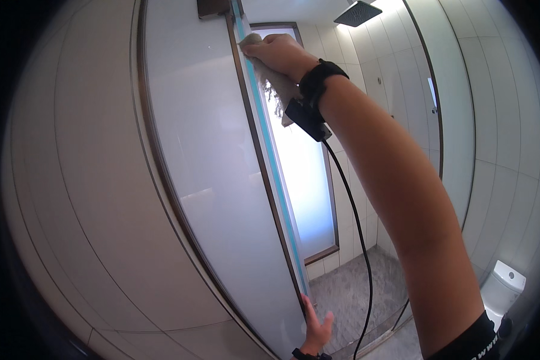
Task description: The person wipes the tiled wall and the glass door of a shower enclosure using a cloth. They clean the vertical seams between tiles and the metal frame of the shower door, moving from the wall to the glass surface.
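High up, my right hand (pixel 281 51) pinches a grey-beige cloth (pixel 276 83) against the edge of a frosted glass door (pixel 207 157). The cloth hangs down from my fingers. Along that edge runs a dark brown frame strip (pixel 256 139), with a bright blue strip (pixel 274 162) beside it. Low on the same edge, my left hand (pixel 317 330) touches the frame with its fingertips, its thumb held apart. It appears to hold nothing. Part of the left wrist is cut off at the bottom of the view.
A black cable (pixel 355 207) hangs from the device (pixel 306 119) on my right wrist. Behind the door edge are a tall window (pixel 312 193), a grey shower floor (pixel 346 288) and a square shower head (pixel 357 13). A white toilet (pixel 504 283) stands at lower right.
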The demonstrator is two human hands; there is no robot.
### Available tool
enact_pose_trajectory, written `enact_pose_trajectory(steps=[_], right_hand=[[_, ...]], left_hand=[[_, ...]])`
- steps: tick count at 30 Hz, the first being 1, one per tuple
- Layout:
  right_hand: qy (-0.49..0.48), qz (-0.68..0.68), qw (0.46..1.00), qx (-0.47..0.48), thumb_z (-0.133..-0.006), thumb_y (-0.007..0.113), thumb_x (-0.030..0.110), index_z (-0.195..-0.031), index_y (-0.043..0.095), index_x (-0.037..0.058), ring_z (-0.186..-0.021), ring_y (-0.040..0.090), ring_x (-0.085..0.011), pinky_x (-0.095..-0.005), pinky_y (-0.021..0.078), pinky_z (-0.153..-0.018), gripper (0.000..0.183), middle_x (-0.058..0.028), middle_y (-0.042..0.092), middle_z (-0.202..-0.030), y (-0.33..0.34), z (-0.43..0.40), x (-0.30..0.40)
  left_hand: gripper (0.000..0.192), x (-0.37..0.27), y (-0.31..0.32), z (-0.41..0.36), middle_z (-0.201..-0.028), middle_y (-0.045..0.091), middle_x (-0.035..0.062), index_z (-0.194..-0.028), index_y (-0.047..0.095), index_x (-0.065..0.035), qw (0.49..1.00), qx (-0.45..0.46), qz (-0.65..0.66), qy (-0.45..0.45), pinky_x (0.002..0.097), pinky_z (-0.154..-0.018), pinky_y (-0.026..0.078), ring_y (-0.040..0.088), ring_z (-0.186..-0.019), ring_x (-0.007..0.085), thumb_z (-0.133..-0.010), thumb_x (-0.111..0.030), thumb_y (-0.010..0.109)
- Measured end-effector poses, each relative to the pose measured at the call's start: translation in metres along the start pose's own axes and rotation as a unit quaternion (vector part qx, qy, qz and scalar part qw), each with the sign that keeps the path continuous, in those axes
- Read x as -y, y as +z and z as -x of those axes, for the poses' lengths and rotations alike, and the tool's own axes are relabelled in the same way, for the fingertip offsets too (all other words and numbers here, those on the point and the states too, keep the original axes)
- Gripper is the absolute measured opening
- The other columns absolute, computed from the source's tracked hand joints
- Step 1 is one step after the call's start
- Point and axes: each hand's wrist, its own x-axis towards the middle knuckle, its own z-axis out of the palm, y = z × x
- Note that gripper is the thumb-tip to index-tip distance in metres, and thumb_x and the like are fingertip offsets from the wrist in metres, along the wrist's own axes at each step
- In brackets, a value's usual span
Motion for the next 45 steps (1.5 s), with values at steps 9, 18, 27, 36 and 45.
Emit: enact_pose_trajectory(steps=[9,18,27,36,45], right_hand=[[0.009,0.009,1.000,0.020,-0.086,0.064,0.043,-0.120,0.061,-0.0065,-0.086,0.071,-0.0282,-0.0348,0.0569,-0.080,0.060,-0.0225,0.069,-0.097,-0.002,0.044,-0.018],[0.017,-0.014,1.000,-0.016,-0.087,0.057,0.039,-0.112,0.068,-0.0021,-0.101,0.067,-0.0363,-0.0382,0.0508,-0.094,0.049,-0.0236,0.068,-0.108,0.008,0.068,-0.028],[0.025,-0.016,1.000,0.006,-0.088,0.060,0.036,-0.119,0.063,-0.0029,-0.095,0.069,-0.0336,-0.0366,0.0540,-0.089,0.050,-0.0231,0.069,-0.104,0.011,0.098,-0.029],[0.031,-0.009,0.999,0.029,-0.089,0.061,0.034,-0.120,0.061,-0.0044,-0.087,0.070,-0.0308,-0.0361,0.0577,-0.077,0.050,-0.0218,0.069,-0.095,0.018,0.115,-0.034],[0.043,-0.016,0.998,0.048,-0.089,0.059,0.031,-0.116,0.063,-0.0043,-0.088,0.070,-0.0302,-0.0370,0.0565,-0.080,0.044,-0.0208,0.069,-0.096,0.017,0.134,-0.031]], left_hand=[[0.089,-0.005,0.002,-0.009,-0.160,-0.003,0.0245,-0.151,-0.002,0.0073,0.999,0.023,-0.005,-0.030,0.0395,-0.120,0.003,-0.002,-0.150,0.0343,-0.092,-0.019,0.058],[0.087,-0.004,0.003,-0.012,-0.162,-0.001,0.0205,-0.152,0.000,0.0053,0.999,0.017,-0.021,0.019,0.0367,-0.120,0.002,-0.002,-0.150,0.0290,-0.091,-0.015,0.058],[0.089,-0.009,0.000,-0.008,-0.162,-0.003,0.0185,-0.153,-0.002,0.0033,1.000,0.025,-0.005,-0.004,0.0365,-0.120,0.001,-0.003,-0.150,0.0276,-0.091,-0.016,0.058],[0.090,-0.007,-0.002,-0.007,-0.162,-0.006,0.0182,-0.153,-0.004,0.0026,0.999,0.033,-0.008,-0.010,0.0366,-0.120,0.001,-0.005,-0.150,0.0267,-0.091,-0.018,0.057],[0.090,-0.004,-0.003,-0.007,-0.162,-0.004,0.0197,-0.153,-0.003,0.0039,0.999,0.030,-0.017,0.000,0.0367,-0.120,0.001,-0.004,-0.150,0.0276,-0.091,-0.019,0.058]])
